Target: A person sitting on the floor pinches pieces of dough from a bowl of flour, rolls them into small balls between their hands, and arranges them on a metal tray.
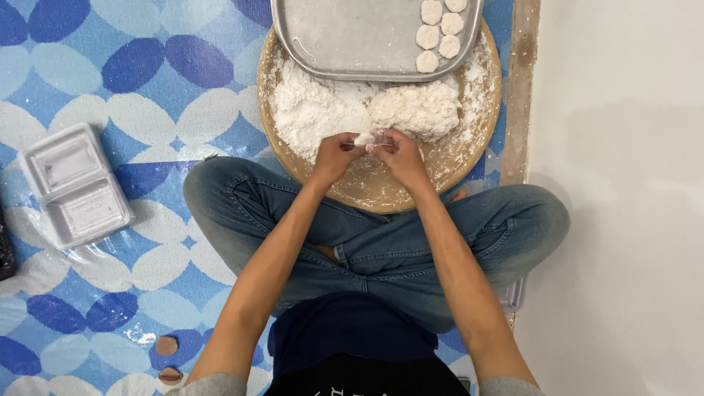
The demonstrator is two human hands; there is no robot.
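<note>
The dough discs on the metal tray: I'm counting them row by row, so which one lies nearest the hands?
The lowest disc, at the tray's near edge, closest to the right hand; the others sit farther up.

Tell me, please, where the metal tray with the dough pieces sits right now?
In the head view, the metal tray sits at top centre, on the far edge of the round wooden board, just beyond the flour pile.

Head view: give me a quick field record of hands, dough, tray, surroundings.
left hand: pinching a small dough piece, together with right hand
board: round wooden board, floured, on the person's crossed legs
dough mass: on board, beside flour pile
tray: metal tray at board's far edge, six shaped pieces in its right corner
floor: blue patterned mat, open plastic container on left
</note>
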